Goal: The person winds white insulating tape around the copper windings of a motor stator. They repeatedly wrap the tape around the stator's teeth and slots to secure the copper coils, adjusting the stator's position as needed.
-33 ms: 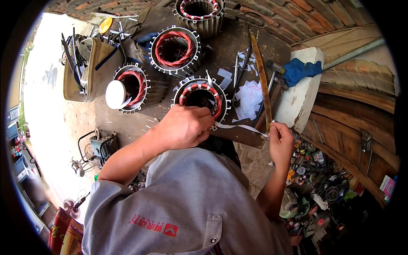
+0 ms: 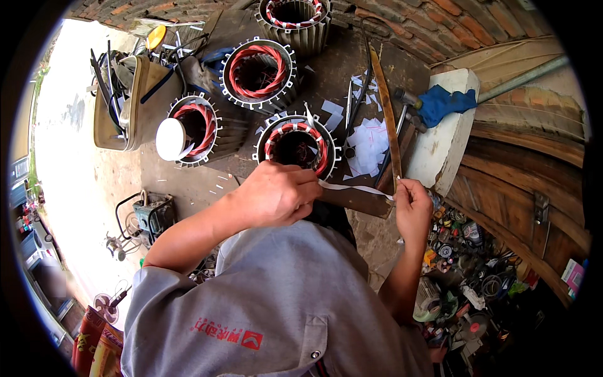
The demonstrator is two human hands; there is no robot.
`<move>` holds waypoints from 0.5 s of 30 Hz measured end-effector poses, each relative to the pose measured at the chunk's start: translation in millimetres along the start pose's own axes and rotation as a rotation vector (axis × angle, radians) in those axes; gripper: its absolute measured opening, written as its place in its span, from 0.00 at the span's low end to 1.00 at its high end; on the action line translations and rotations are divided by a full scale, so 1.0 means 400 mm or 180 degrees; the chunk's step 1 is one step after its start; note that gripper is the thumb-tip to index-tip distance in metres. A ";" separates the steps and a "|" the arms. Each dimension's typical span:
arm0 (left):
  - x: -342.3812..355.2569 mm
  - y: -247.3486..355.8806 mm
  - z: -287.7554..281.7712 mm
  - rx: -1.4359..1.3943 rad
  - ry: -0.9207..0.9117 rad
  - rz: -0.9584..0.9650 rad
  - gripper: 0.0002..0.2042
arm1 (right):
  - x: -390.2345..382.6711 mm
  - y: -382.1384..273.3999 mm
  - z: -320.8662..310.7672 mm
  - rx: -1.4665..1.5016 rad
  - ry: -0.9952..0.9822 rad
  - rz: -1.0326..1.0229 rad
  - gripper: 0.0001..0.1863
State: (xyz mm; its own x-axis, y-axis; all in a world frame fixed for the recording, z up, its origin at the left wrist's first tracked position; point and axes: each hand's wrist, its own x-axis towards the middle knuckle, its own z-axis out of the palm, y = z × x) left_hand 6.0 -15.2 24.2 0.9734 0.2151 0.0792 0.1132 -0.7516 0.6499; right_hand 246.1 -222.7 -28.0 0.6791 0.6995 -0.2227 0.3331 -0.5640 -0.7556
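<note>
Nothing seems changed: both hands (image 2: 276,195) hold the white strip (image 2: 355,188) alike.

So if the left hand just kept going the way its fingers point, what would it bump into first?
Probably the right hand: the left hand points right along the white strip stretched between the two hands. Depth is hard to judge here.

Motor-repair workshop, wound stators (image 2: 257,74) on a bench (image 2: 333,69), tool bag (image 2: 122,103), brick wall (image 2: 440,25)

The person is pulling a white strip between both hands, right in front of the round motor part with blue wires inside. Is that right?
Not quite. The head view shows the hands, left and right, stretching a white strip, but the wires in the round motor part are red and white, not blue.
</note>
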 end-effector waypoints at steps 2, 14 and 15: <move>-0.004 0.004 0.002 -0.0440 0.0075 -0.0273 0.10 | 0.000 -0.021 0.022 0.0093 -0.0082 0.0099 0.05; 0.049 -0.074 -0.010 0.0502 -0.0897 -0.0779 0.09 | -0.001 -0.036 0.047 0.0199 -0.0222 -0.0175 0.06; 0.052 -0.071 -0.006 0.0523 -0.0894 -0.0781 0.08 | 0.000 -0.040 0.046 0.0193 -0.0219 -0.0198 0.07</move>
State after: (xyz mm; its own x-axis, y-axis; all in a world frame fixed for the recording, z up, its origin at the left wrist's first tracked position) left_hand 22.5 12.3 9.2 0.9275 0.2389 -0.2875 0.3571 -0.7936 0.4926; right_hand 228.7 -205.7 -27.2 0.6111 0.7620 -0.2143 0.3316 -0.4924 -0.8047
